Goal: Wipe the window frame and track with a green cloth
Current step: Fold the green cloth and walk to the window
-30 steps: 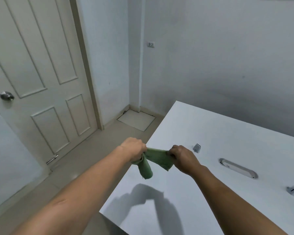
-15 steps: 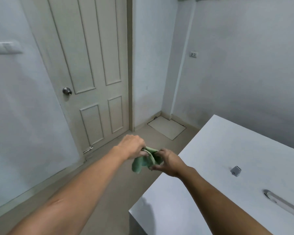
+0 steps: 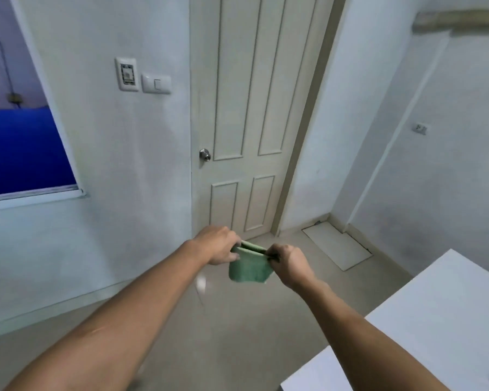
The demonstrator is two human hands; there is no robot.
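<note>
Two bare forearms reach out over the floor (image 3: pixel 237 328), facing a panelled door (image 3: pixel 249 117), with the window frame (image 3: pixel 40 193) on the wall at far left. Between them hangs the green cloth (image 3: pixel 249 268), folded, above the floor and clear of the white table (image 3: pixel 435 314). The left hand (image 3: pixel 218 245) and right hand (image 3: pixel 290 265) each have a closed grip pinching one top corner.

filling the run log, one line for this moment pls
phase: pre-wipe | left hand + right hand: holding cloth | window: untouched

— What stands around the cream panelled door (image 3: pixel 246 114)?
— Pale plastered walls (image 3: pixel 119 153); left of it two white switch plates (image 3: pixel 141 77). Beige tiled floor (image 3: pixel 237 320) below, white tabletop (image 3: pixel 441 314) to the lower right.
</note>
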